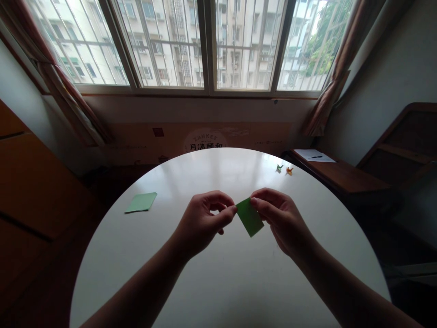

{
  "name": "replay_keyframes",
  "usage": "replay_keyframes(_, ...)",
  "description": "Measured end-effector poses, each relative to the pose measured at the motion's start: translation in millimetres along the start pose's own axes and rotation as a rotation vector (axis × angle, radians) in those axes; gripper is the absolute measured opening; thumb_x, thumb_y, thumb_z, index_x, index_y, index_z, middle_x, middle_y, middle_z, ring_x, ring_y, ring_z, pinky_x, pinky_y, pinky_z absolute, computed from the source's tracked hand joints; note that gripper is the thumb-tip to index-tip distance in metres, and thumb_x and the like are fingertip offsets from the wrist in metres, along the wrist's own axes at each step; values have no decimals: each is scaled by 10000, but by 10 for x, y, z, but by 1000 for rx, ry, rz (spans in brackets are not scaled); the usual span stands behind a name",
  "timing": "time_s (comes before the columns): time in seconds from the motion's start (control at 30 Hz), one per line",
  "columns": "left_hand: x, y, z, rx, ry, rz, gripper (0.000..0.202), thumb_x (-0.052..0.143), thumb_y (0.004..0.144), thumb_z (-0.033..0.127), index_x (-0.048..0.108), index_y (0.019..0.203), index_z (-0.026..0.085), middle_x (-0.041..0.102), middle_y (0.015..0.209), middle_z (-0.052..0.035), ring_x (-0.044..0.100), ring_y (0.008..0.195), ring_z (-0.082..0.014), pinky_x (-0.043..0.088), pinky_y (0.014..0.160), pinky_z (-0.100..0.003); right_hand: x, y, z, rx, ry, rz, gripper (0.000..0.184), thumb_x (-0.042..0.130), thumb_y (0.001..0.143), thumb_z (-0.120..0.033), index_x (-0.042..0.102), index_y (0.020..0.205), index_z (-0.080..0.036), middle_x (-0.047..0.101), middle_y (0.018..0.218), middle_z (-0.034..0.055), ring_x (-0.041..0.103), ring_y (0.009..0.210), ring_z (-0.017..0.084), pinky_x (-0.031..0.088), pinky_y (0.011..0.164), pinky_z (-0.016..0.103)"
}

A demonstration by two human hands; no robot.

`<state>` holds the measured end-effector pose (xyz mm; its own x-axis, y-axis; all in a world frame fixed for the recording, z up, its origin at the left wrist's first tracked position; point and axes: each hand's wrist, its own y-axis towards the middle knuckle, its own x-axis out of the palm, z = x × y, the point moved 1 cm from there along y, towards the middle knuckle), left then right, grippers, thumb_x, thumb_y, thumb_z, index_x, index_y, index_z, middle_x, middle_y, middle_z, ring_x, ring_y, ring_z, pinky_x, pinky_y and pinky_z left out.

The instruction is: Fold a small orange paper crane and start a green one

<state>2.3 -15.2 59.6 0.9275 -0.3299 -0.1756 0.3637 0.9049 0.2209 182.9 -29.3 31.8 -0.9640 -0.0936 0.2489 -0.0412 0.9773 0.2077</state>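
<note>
Faces a barred window (206,50) across a round white table (218,291). Has the left hand (205,221) and right hand (282,218) both pinched nearly closed. Has pale green paper (141,202) lying at left. Grips a darker green piece (250,218) between both hands, above the table. Has a green figure (279,168) and an orange figure (289,171) near the far-right edge.

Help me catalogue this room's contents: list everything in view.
Green paper: one, green, in hands
Mint paper: count unclear, mint, table left
Figures: two, green and orange, table right
Table: one, white, centre
Sheet: one, white, on stand
Pen: one, dark, on sheet
Stand: one, brown, right
Chair: one, brown, right
Curtains: two, reddish, beside window
Window: one, pale, back
Panel: one, brown, back
Cabinet: one, orange, left
Left hand: one, bare, centre
Right hand: one, bare, centre
</note>
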Motion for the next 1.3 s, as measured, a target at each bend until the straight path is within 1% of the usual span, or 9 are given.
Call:
replay_keyframes(0.3,-12,24,-18,-42,77,-82,141,707,788,273,680,818,138,636,732,-14,575,628,-131,491,475,-206,6,6,40,-106,-197,-15,178,733,836,-357,719,814,-181,696,754,22,635,698,170,490,594,256)
replay_keyframes(0.47,-21,28,-56,38,178,-34,143,659,830,276,690,820,137,674,789,-46,612,675,-158,514,509,-233,79,-24,32,-79,-316,-85,166,694,848,-332,714,822,-170,683,731,26,609,636,157,472,554,256)
replay_keyframes(0.6,-20,37,-85,30,189,-5,138,648,830,260,688,787,136,660,740,-34,598,635,-145,509,507,-227,74,9,61,-66,-332,-107,168,705,820,-325,720,814,-158,691,734,43,618,687,173,481,569,256)
replay_keyframes(0.7,-50,53,-88,5,110,55,147,653,822,273,681,777,137,644,683,-15,570,588,-125,486,484,-208,45,47,87,-51,-371,-136,143,685,821,-295,719,812,-156,694,738,42,625,700,171,489,589,259)
replay_keyframes(0.87,-200,112,-67,-11,-39,246,185,721,761,305,685,756,123,628,639,-6,514,504,-95,430,422,-189,-66,152,124,13,-448,-201,98,647,813,-239,698,791,-158,697,737,33,613,681,156,493,599,261)
replay_keyframes(1.03,-321,188,-125,14,-222,522,237,770,710,341,684,785,134,611,688,-5,502,555,-101,393,392,-172,-211,275,185,63,-482,-96,103,634,810,-244,664,778,-151,681,750,39,594,660,146,497,563,257)
replay_keyframes(1.1,-287,198,-174,-10,-272,547,252,777,702,350,676,791,136,598,688,-1,491,556,-100,390,396,-174,-184,265,212,79,-376,-98,167,657,830,-306,670,894,-153,677,802,40,605,679,150,514,553,260)
replay_keyframes(1.2,-175,186,-251,-69,-356,540,278,781,692,362,662,814,143,583,701,3,486,585,-102,388,411,-171,-44,179,243,55,-255,-212,416,751,797,-343,625,1162,-188,665,899,30,624,733,157,541,562,265)
replay_keyframes(1.3,-62,166,-317,-110,-398,520,289,769,700,375,648,839,152,583,730,1,489,624,-107,398,437,-167,86,89,271,10,-239,-232,447,786,784,-357,617,1164,-192,648,909,26,615,720,148,530,526,244)
